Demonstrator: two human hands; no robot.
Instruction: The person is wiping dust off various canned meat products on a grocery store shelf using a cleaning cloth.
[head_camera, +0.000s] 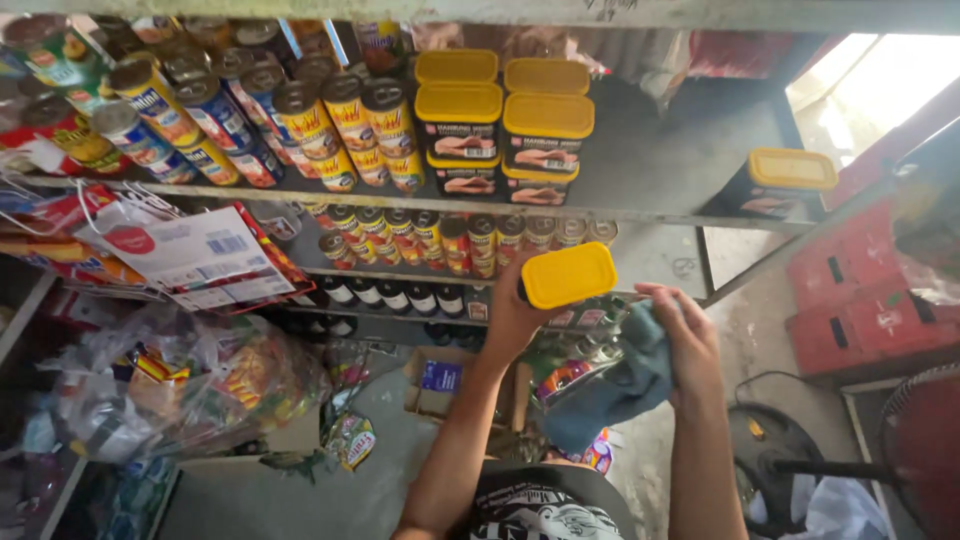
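While the left hand grips a yellow-lidded tin raised before the shelf, the right hand clutches a blue cloth just beside it; matching stacked tins sit above.

I see a rectangular tin with a yellow lid, raised in front of the shelves, its lid tilted towards me and its dark body mostly hidden behind it. Just to its right I see a grey-blue cloth, crumpled and hanging down in loose folds, close to the tin's lower right corner.
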